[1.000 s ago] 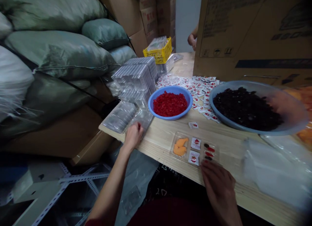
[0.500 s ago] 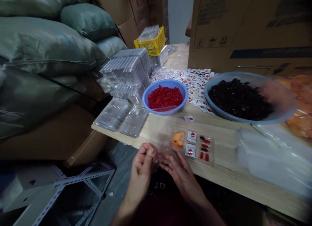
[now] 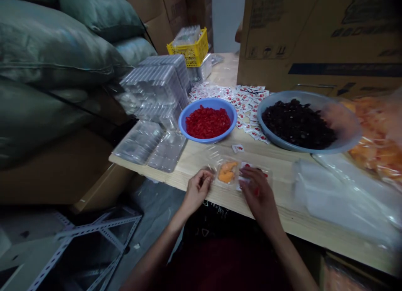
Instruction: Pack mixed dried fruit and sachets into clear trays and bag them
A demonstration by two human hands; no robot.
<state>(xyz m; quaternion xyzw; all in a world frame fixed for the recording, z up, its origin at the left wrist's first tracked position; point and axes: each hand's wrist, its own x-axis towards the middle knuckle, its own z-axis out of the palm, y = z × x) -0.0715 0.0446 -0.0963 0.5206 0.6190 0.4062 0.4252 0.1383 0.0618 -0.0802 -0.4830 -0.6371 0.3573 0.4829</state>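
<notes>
A clear plastic clamshell box [image 3: 266, 183] lies opened out near the table's front edge. Orange dried fruit pieces [image 3: 227, 172] fill its middle-left compartment. Beside them are small white printed sachets [image 3: 240, 180], and farther right red pieces, largely covered by my hand. My left hand [image 3: 199, 185] is closed, thumb and fingertips pinching the box's clear left-hand edge. My right hand [image 3: 260, 195] reaches over the sachets and red pieces, palm down, its fingers stretched out and touching the box's right part; what lies under them is hidden.
A blue bowl of red dried fruit [image 3: 207, 136] stands behind the box, near scattered sachets [image 3: 251, 102]. To the right are a large bowl of dark pieces [image 3: 309, 150], plastic bags [image 3: 333, 199] and bagged orange fruit [image 3: 380, 132]. Stacked clear boxes [image 3: 153, 81] stand left.
My hands have moved forward from the table edge to the box. The right hand has shifted right, over the sachets and red pieces. The view has turned slightly.
</notes>
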